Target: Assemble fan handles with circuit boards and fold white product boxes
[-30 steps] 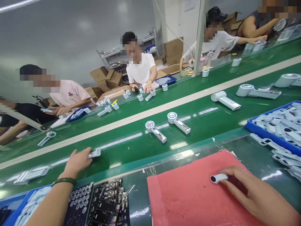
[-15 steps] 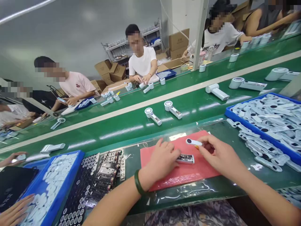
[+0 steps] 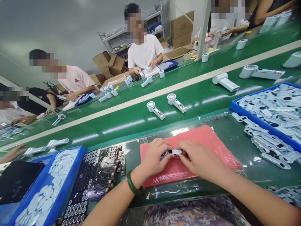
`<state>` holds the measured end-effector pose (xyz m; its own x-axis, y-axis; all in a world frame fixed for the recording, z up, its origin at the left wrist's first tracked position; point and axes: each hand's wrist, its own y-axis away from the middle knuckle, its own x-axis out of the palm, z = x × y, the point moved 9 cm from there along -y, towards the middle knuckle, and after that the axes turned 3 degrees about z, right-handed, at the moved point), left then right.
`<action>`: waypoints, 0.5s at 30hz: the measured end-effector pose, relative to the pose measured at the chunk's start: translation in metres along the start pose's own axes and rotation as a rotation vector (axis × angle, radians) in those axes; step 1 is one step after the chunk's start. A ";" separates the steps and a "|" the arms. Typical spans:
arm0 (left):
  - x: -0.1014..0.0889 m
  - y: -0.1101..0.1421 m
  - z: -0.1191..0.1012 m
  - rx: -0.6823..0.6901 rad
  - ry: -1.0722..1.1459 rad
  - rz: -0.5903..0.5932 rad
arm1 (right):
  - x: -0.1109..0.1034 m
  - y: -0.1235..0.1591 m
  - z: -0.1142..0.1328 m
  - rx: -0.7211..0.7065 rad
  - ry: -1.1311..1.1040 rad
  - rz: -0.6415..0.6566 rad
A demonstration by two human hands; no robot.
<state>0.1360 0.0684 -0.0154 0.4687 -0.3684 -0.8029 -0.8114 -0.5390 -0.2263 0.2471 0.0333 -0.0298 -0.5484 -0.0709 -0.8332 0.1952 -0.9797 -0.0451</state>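
Note:
Over the red mat (image 3: 211, 147), both my hands are closed around a handheld fan, most of it hidden by my fingers. A pale handle cover (image 3: 176, 151) with a dark oval lies along the fan's handle. My left hand (image 3: 155, 157), with a green bangle on its wrist, grips the fan at the left end. My right hand (image 3: 197, 157) pinches the right end of the cover and handle. Whether the cover sits flush I cannot tell.
On the green conveyor (image 3: 122, 125) lie fans with open handles (image 3: 156, 110). A blue tray (image 3: 234, 106) of handle covers is at right, with loose covers (image 3: 270, 141) beside it. Circuit boards (image 3: 110, 169) and another blue tray (image 3: 78, 157) are at left. Co-workers sit across.
My right hand has brought the cover left and down onto the fan's handle. My left hand has closed around the other end. The co-worker's hand at lower left has gone from view.

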 end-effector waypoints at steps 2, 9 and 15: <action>-0.001 0.001 0.003 -0.034 0.011 -0.035 | 0.000 0.001 -0.004 0.005 -0.062 -0.012; -0.001 0.000 0.000 -0.015 -0.047 -0.031 | 0.005 -0.006 -0.020 0.070 -0.357 -0.078; 0.000 0.004 0.010 0.136 -0.242 -0.077 | 0.006 -0.009 -0.026 0.024 -0.251 0.060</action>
<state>0.1294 0.0744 -0.0218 0.4466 -0.1299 -0.8853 -0.8237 -0.4459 -0.3501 0.2634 0.0462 -0.0490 -0.7214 -0.1705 -0.6712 0.2156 -0.9764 0.0163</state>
